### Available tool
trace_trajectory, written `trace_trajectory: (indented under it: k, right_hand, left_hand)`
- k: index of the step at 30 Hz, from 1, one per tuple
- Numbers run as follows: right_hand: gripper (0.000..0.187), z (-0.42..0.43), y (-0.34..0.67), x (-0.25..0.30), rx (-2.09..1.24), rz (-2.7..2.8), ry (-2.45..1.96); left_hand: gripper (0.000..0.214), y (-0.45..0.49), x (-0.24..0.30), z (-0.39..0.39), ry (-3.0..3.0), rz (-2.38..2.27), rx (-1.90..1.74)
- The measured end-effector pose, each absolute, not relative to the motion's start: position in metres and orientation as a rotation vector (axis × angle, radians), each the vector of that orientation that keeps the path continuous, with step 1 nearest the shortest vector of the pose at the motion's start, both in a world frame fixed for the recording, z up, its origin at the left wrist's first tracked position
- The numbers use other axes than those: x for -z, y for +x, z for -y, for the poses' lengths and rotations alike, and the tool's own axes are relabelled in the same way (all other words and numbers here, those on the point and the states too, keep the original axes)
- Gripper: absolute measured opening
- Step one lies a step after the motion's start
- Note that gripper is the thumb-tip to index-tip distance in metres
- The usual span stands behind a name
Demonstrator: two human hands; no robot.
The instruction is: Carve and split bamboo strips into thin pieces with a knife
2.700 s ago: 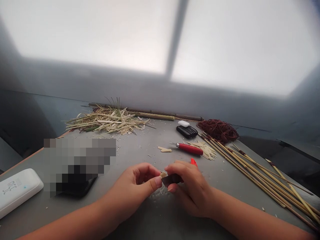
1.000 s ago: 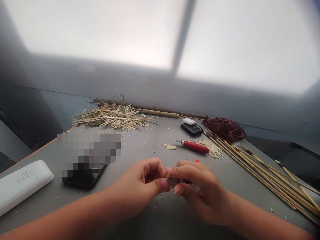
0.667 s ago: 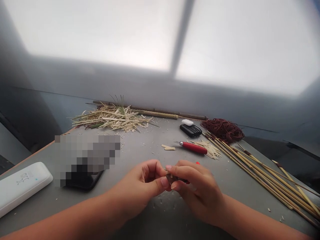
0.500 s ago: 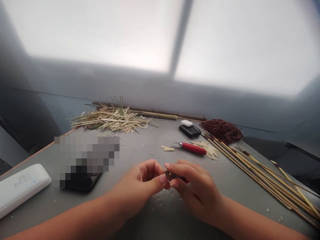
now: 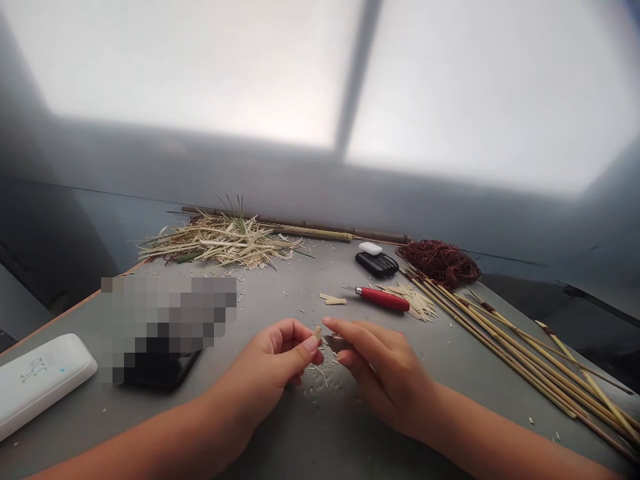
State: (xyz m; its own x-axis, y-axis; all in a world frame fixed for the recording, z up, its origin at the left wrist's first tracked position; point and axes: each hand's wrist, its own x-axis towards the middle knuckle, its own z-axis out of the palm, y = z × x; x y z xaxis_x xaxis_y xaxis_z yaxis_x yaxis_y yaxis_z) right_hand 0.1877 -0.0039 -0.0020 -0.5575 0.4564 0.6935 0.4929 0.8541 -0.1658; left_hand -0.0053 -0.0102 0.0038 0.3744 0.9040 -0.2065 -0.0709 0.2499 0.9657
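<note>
Low over the near middle of the table, my left hand (image 5: 275, 363) pinches a small pale bamboo slip (image 5: 317, 332) between thumb and fingers. Close by on the right, my right hand (image 5: 393, 367) is closed around a knife (image 5: 334, 343); its short grey blade points left and its handle is hidden in the palm. A small gap separates blade and slip. Fine shavings (image 5: 323, 377) lie on the grey table (image 5: 280, 427) beneath. Beyond my hands rest a second, red-handled knife (image 5: 384, 299) and two flat bamboo slips (image 5: 333, 300).
More slips (image 5: 415, 303) are fanned by the red knife. Bamboo sticks (image 5: 500, 340) run along the right, below dark red cord (image 5: 443, 262). A black case (image 5: 377, 264) carries a white one (image 5: 371, 249). Back left is a shavings pile (image 5: 220, 240); left, a phone (image 5: 160, 373) and white box (image 5: 45, 380).
My hands have drawn apart slightly, the left one moving left. The blade, which was against the slip, is now clear of it, and the slip's end shows. More shavings are visible below.
</note>
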Motion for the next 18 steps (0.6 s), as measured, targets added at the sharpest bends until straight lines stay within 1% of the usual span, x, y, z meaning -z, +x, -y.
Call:
trace_trajectory:
  k: [3,6,9,13,18]
  right_hand:
    - [0.040,0.0048,0.1903,0.0037,0.043,2.281,-0.745]
    - [0.042,0.0068,0.1915,0.0045,0.009,2.317,-0.748]
    - [0.036,0.0090,0.1917,0.0036,-0.016,2.278,-0.740]
    - [0.020,0.0110,0.1905,0.0004,-0.068,2.212,-0.700]
    - [0.018,0.0116,0.1901,-0.0011,-0.090,2.208,-0.672]
  left_hand:
    - [0.036,-0.0067,-0.0066,0.0102,1.093,-1.003,-0.867]
    - [0.034,-0.0070,-0.0102,0.0107,1.138,-1.019,-0.856]
    - [0.034,-0.0061,-0.0096,0.0114,1.238,-0.996,-0.821]
    - [0.033,-0.0049,-0.0046,0.0130,1.316,-0.908,-0.786]
    - [0.035,-0.0048,-0.0050,0.0155,1.356,-0.922,-0.740]
